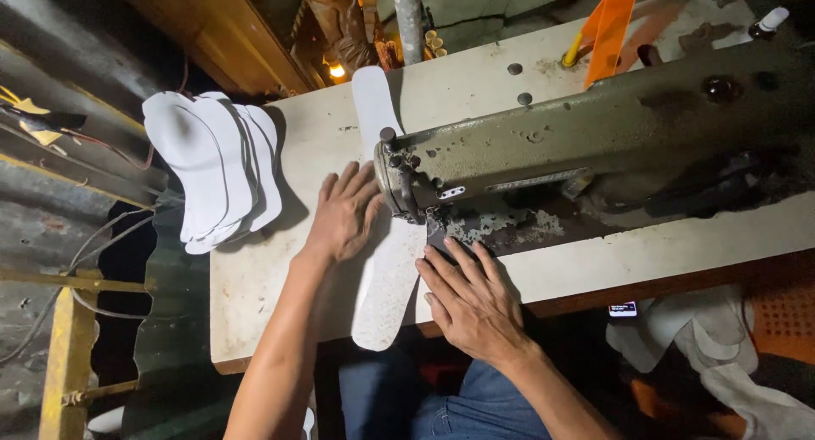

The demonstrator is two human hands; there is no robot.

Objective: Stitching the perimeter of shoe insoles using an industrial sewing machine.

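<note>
White insole-shaped piece [386,279] lies flat on the tabletop [255,270], running lengthways under the head of the sewing machine [594,134]; its far end shows beyond the machine, and its near end hangs just over the tabletop's front edge. Both hands rest on it or right beside it. The left hand [344,215] lies palm down with the fingers spread, pressing on the piece's left edge, just left of the machine head. The right hand [471,300] lies flat too, fingers stretched out, with the fingertips at the piece's right edge close to where the needle area sits; whether they touch the piece or only the machine bed I cannot tell. Neither hand is closed around anything: both are open and pressed down, set apart on either side of the piece.

Further left on the tabletop, a stack of similar white cut pieces [212,172] fans out, well apart from the left hand and partly overhanging the tabletop's left edge. The sewing machine is an old olive-green one with worn paint. Behind it stands an orange plastic object [609,32], upright and slightly tilted. To the right, below the tabletop, more pale cut pieces [705,330] lie in a heap. The person's lap in blue jeans [441,406] shows beneath the hands.
</note>
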